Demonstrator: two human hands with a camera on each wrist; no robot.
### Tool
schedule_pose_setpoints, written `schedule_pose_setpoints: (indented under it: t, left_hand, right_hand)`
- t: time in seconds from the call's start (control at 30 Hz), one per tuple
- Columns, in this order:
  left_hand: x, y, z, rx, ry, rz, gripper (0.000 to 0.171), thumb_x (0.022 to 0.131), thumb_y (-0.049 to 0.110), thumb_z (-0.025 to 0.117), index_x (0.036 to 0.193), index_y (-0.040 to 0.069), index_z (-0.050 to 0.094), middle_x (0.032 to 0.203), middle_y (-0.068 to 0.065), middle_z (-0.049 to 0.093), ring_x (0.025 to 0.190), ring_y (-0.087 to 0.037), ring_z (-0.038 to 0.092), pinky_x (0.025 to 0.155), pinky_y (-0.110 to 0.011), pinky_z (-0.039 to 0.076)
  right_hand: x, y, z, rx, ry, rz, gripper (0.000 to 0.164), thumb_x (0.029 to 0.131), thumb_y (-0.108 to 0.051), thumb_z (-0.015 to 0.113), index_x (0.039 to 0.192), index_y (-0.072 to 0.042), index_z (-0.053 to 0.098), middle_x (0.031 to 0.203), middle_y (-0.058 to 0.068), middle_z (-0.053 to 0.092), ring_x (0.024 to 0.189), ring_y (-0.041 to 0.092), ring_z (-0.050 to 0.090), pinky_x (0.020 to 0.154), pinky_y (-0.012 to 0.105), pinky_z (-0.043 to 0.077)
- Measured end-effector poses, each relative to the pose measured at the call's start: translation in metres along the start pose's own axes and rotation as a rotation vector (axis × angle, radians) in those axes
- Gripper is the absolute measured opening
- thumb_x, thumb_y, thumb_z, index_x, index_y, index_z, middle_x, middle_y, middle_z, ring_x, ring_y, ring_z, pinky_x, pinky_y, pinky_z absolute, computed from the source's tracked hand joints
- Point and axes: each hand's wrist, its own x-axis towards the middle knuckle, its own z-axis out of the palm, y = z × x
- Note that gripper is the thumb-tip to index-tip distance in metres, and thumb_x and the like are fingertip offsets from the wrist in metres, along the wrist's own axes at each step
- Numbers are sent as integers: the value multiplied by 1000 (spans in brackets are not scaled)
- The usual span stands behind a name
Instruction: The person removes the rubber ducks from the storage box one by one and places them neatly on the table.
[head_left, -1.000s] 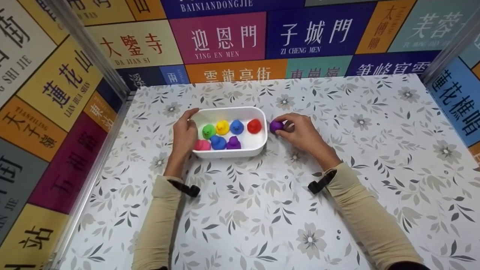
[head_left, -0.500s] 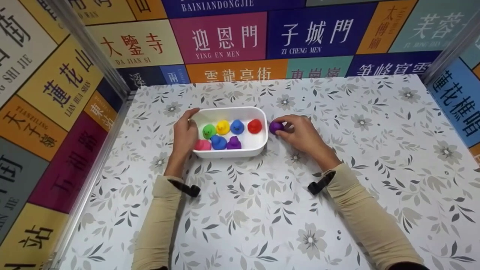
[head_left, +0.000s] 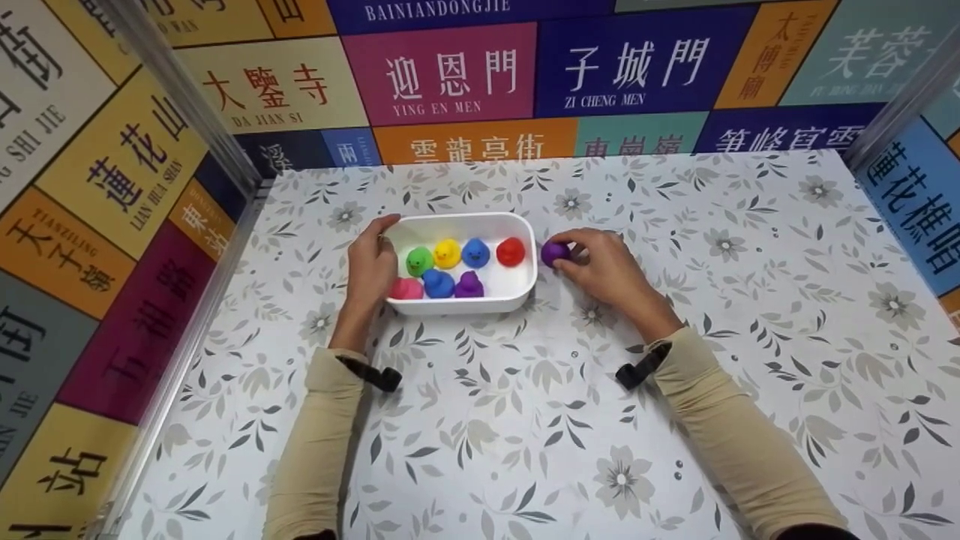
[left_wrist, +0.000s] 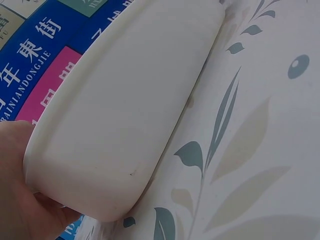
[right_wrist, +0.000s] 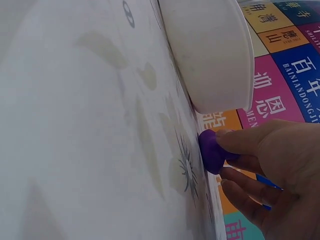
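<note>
A white plastic box (head_left: pixel 463 306) with rounded corners stands on the table, holding several small rubber ducks. Among them are a green duck (head_left: pixel 419 261), a yellow duck (head_left: pixel 447 253), a red duck (head_left: pixel 511 252) and a pink duck (head_left: pixel 407 288). My left hand (head_left: pixel 371 264) grips the box's left end, fingers reaching up to the rim; the left wrist view shows the box's side (left_wrist: pixel 125 100). Just right of the box, my right hand (head_left: pixel 607 268) pinches a purple rubber duck (right_wrist: pixel 212 151) between thumb and fingers, at the tabletop. The fingers partly cover this duck.
Two blue ducks and another purple duck (head_left: pixel 469 285) also lie in the box. Leaf-and-flower-patterned covering spreads over the table (head_left: pixel 480 420). Colourful panels with lettering (head_left: pixel 442 75) wall in the back and both sides.
</note>
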Motion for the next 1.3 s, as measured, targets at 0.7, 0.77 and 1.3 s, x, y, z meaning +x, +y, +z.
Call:
schedule_pose_setpoints:
  t: [0.7, 0.77, 1.3]
  left_hand:
    - [0, 0, 0, 15, 26, 50, 48, 106, 0, 42, 147, 9, 67, 149, -11, 68, 140, -22, 59, 126, -41, 42]
    - [0, 0, -1, 13, 23, 45, 48, 106, 0, 42, 147, 9, 66, 150, -10, 67, 141, -22, 59, 126, -41, 41]
    - [1, -1, -1, -8, 23, 60, 48, 106, -1, 41, 147, 7, 66, 146, -14, 69, 121, -28, 62, 113, -42, 48]
  right_hand:
    - [-2, -15, 4, -60, 89, -79, 47, 94, -18, 86, 138, -9, 73, 138, 14, 72, 136, 37, 62, 122, 54, 45]
    - [-2, -21, 4, -45, 97, -85, 45, 95, -16, 84, 138, -9, 73, 138, 14, 71, 136, 36, 62, 122, 54, 45]
    - [4, -50, 17, 33, 132, -218, 34, 99, -7, 75, 132, -5, 74, 126, 16, 73, 101, 34, 71, 89, 47, 62]
